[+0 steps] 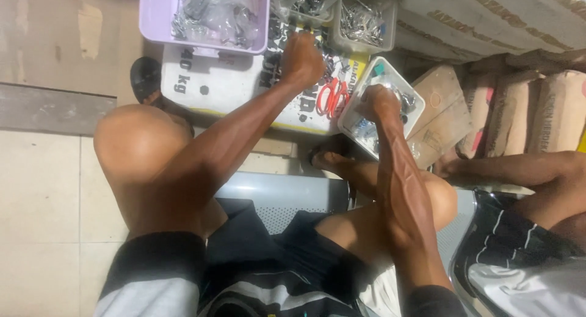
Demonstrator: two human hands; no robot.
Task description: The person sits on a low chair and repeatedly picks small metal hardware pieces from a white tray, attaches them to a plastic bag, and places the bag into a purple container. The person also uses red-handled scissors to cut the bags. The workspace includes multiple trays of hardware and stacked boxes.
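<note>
Landmark: white printed sack [232, 85], lying flat on the floor in front of the seated person.
L hand [302, 57]: closed in a fist, knuckles up, over the far-right part of the sack, w/ small dark metal bits just beside it. Can't tell if anything is pinched inside; fingers are curled under & hidden.
R hand [379, 103]: curled, reaching down into the white tray [357, 112]; fingertips hidden among the small metal parts, so can't tell what it grips, if anything.
White tray: tilted, rectangular, just off the sack's right edge, w/ small shiny hardware & a teal bit at its far corner.
Red scissors [332, 97]: lying on the sack's right end, betw. the two hands, touching neither.
Lilac bin [204, 18]: on the sack's far side, full of clear bags of metal parts.
Grey tub [365, 24]: beyond the sack's far-right corner, holding shiny metal pieces.
Brown sacks [525, 109]: stacked well to the right of the white sack.
Bench seat [274, 195]: pale grey, near side of the sack, under the person.
Other person: a bare leg [525, 170] & striped shorts, right of the bench, well apart from the sack.
</note>
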